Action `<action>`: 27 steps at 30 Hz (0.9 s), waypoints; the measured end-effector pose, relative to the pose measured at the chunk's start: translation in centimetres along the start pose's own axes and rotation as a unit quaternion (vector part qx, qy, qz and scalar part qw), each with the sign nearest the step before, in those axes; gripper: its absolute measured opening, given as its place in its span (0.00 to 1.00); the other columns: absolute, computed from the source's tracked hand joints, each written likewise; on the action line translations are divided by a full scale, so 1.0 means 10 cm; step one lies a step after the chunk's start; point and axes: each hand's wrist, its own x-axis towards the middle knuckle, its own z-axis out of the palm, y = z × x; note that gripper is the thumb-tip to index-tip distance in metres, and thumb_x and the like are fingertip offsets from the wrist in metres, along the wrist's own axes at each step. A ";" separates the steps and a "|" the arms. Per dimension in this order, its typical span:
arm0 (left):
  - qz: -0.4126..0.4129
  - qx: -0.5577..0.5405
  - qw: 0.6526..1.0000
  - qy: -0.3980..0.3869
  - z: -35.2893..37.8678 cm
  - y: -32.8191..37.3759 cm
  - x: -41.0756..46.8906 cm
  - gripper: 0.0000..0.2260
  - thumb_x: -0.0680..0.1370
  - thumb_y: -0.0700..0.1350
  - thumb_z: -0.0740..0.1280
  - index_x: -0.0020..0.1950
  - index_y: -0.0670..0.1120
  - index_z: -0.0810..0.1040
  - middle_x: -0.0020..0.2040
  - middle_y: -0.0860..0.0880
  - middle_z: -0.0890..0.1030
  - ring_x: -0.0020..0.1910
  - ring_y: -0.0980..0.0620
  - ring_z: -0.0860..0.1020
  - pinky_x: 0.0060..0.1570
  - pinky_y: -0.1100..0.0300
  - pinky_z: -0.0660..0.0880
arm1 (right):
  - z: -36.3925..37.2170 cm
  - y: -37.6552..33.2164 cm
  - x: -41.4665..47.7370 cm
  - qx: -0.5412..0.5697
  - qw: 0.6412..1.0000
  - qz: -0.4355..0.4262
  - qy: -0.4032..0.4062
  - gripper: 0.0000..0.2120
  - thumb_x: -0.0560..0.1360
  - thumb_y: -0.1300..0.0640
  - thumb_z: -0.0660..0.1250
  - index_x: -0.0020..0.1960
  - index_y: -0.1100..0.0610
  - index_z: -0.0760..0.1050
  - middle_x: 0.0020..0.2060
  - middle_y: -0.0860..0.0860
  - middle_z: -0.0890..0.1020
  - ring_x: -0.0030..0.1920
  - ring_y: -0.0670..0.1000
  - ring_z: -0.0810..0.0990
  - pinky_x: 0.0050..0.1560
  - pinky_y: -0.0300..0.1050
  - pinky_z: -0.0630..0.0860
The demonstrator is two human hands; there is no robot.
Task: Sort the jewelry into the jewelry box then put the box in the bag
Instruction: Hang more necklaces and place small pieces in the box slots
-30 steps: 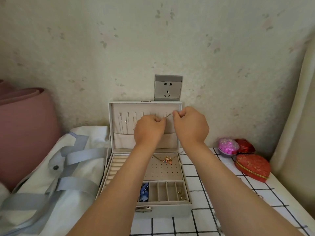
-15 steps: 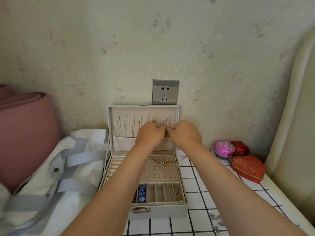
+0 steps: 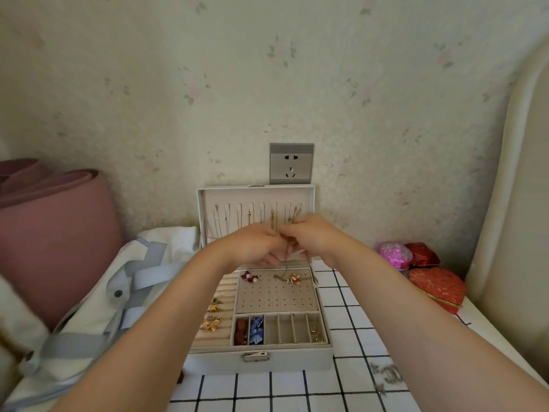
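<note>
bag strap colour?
Pale blue-grey straps on a white bag; the head view shows them clearly.

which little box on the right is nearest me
The red heart-shaped fabric box with gold trim; the glittery pink round box and the smaller red box sit behind it, farther back.

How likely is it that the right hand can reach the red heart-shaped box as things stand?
Probably yes, once freed: the right hand and left hand both pinch the necklace, but the red heart-shaped box lies on the table to its right, with nothing between.
</note>
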 end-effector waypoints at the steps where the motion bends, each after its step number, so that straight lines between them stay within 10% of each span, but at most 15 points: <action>1: -0.005 0.014 1.000 -0.008 0.00 -0.01 -0.02 0.08 0.78 0.49 0.67 0.50 0.47 0.83 0.49 0.51 0.85 0.50 0.52 0.83 0.57 0.53 0.79 | -0.03 -0.02 0.00 -0.020 1.000 0.011 0.009 0.09 0.78 0.58 0.66 0.47 0.64 0.81 0.41 0.60 0.85 0.40 0.53 0.80 0.39 0.46 0.73; 8: 0.035 -0.026 0.996 0.081 0.20 -0.06 0.00 0.13 0.79 0.55 0.68 0.60 0.50 0.79 0.55 0.53 0.81 0.46 0.53 0.80 0.50 0.57 0.78 | -0.15 -0.22 -0.11 -0.125 0.992 0.031 -0.006 0.07 0.75 0.59 0.65 0.44 0.60 0.80 0.38 0.53 0.85 0.36 0.52 0.83 0.42 0.45 0.73; 20: 0.003 -0.020 0.999 -0.038 0.17 -0.08 -0.06 0.09 0.80 0.49 0.66 0.44 0.46 0.80 0.35 0.56 0.82 0.32 0.56 0.75 0.30 0.61 0.63 | -0.26 -0.09 -0.04 -0.153 0.988 -0.017 -0.020 0.07 0.78 0.54 0.66 0.47 0.55 0.80 0.40 0.52 0.80 0.35 0.51 0.77 0.36 0.43 0.73; 27: 0.000 -0.067 0.998 -0.014 0.00 -0.05 -0.08 0.08 0.79 0.49 0.67 0.48 0.46 0.82 0.44 0.51 0.84 0.35 0.55 0.78 0.31 0.62 0.67 | -0.12 0.28 0.03 -0.257 0.949 -0.008 -0.183 0.08 0.76 0.58 0.66 0.51 0.45 0.76 0.38 0.50 0.81 0.33 0.50 0.77 0.32 0.41 0.71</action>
